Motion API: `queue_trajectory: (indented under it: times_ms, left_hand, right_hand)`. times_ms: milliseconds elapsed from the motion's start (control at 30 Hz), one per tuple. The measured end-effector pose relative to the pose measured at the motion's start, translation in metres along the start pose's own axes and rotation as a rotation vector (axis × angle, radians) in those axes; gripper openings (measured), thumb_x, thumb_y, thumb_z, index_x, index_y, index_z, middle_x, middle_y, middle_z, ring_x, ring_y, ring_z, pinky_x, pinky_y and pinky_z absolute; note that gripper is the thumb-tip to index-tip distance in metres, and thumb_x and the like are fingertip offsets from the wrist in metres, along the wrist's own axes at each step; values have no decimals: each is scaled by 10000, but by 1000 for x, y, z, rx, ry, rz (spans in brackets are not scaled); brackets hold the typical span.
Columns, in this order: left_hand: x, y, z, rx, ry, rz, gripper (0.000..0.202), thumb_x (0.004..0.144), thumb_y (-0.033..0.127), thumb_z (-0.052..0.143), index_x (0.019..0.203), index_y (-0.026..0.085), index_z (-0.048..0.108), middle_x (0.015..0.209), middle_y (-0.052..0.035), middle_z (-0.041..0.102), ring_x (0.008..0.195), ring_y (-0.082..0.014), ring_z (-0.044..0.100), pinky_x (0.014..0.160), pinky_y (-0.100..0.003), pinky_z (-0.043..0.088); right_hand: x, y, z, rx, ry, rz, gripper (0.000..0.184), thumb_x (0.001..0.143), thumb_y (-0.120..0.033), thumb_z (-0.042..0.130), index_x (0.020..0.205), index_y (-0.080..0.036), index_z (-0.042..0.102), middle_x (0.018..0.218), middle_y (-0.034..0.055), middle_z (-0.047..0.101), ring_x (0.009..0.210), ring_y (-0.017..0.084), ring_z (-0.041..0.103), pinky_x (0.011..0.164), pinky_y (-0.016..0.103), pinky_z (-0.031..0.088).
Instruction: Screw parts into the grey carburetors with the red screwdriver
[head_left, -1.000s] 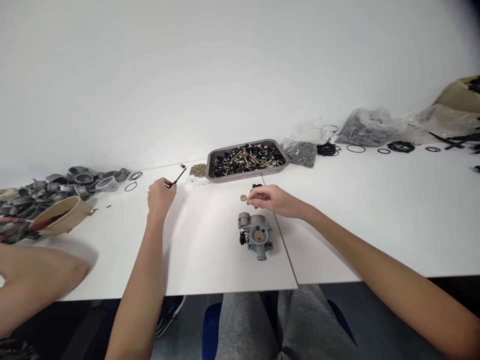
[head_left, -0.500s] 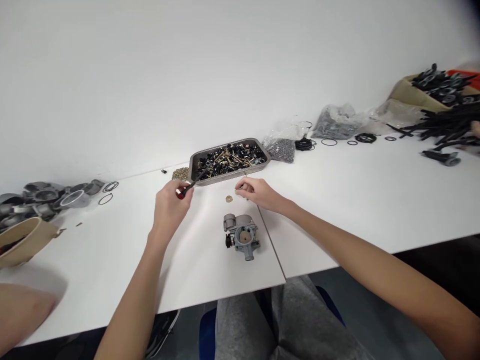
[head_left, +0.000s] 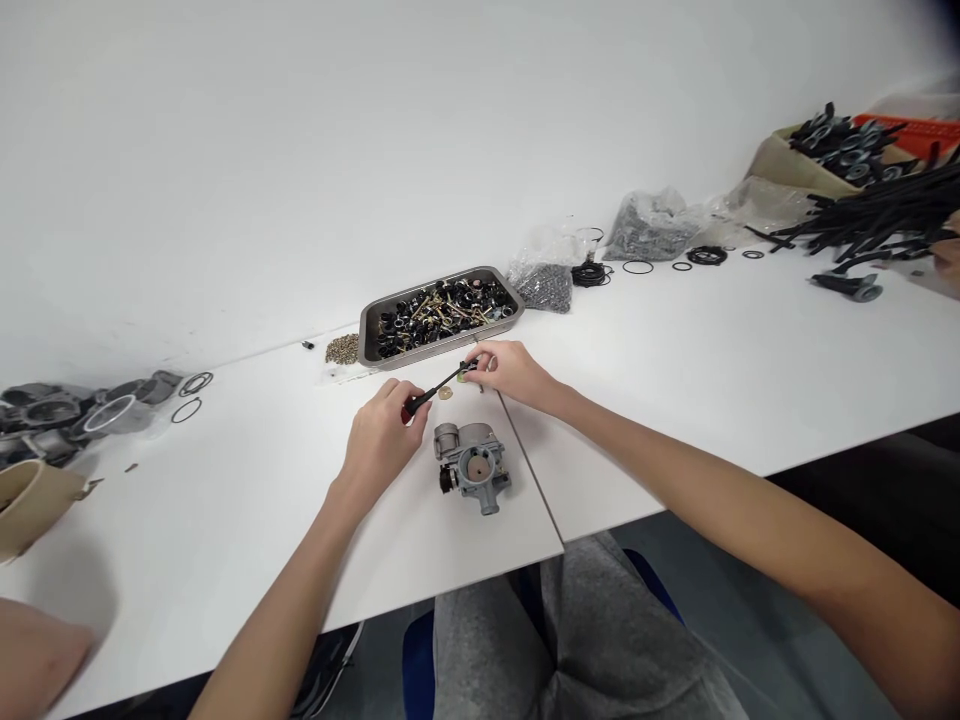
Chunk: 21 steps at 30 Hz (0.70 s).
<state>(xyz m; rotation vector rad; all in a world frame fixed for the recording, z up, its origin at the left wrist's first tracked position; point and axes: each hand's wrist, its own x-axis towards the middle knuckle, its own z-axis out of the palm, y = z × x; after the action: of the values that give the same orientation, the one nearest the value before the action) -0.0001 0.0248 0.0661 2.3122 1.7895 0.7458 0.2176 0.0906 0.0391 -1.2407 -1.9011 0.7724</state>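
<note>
My left hand [head_left: 386, 428] is closed around the red-and-black handle of a screwdriver [head_left: 442, 384], its dark shaft pointing up and to the right. The shaft's tip meets a small dark part [head_left: 466, 367] pinched in the fingertips of my right hand [head_left: 511, 370]. A spot of green shows on that part, but its exact kind is too small to make out. Just below the tip lies a round brass-coloured disc [head_left: 446, 393] on the white table. Nearer to me stands a grey metal carburetor [head_left: 487, 490], its round bore facing up, below both hands.
Behind my hands, a metal tray [head_left: 367, 345] holds mixed screws and black fittings, beside a pile of small brass pieces [head_left: 343, 349]. Plastic bags [head_left: 649, 228] and black rings line the wall. Carburetor bodies [head_left: 52, 405] and a beige container [head_left: 37, 500] are at left; another person's arm shows there.
My left hand has swung the screwdriver right, away from the tray's corner, so its tip now meets the part in my right hand. The view has shifted slightly.
</note>
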Motion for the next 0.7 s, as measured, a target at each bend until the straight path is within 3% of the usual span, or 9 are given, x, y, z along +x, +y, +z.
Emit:
queue_trajectory:
  times_ms: [167, 700]
  left_hand:
    - [1, -1, -1, 8, 8, 0, 138, 833, 364, 551, 860, 240, 603, 852, -33, 625, 667, -137, 538, 649, -290, 425]
    - [0, -1, -2, 8, -1, -2, 114, 832, 332, 567, 860, 229, 606, 847, -21, 614, 649, -113, 518, 641, -275, 412]
  right_hand:
    - [0, 0, -1, 7, 16, -14, 145, 804, -302, 679, 816, -159, 699, 718, 13, 667, 642, 121, 558, 628, 255, 377]
    - [0, -2, -10, -154, 88, -56, 152, 850, -289, 641, 816, -172, 732, 758, 13, 709, 658, 128, 586, 649, 260, 412]
